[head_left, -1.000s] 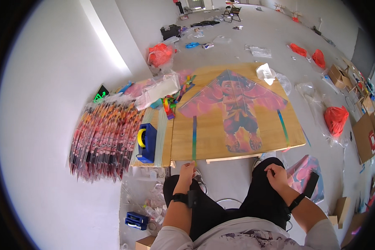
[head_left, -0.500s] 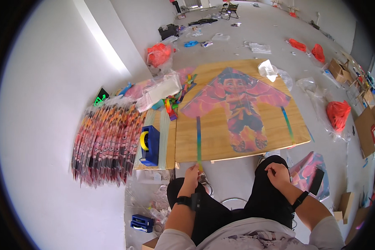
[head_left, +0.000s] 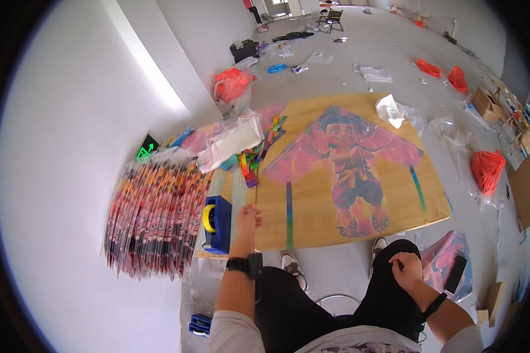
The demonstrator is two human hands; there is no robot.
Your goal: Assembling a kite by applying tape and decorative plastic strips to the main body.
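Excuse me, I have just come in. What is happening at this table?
A person sits at a wooden table, where a printed kite lies flat with two ribbon tails. The left hand is beside a blue tape dispenser; its fingers are blurred. The right hand rests on the right leg.

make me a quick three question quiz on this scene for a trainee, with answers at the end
1. Multiple choice: which of these is nearest the left hand?
a) red bag
b) blue tape dispenser
c) folding chair

2. Fill the gap: the printed kite lies on a ____ table.

3. True or false: the right hand is touching the printed kite.

Key: 1: b. 2: wooden. 3: false; it rests on the black trousers.
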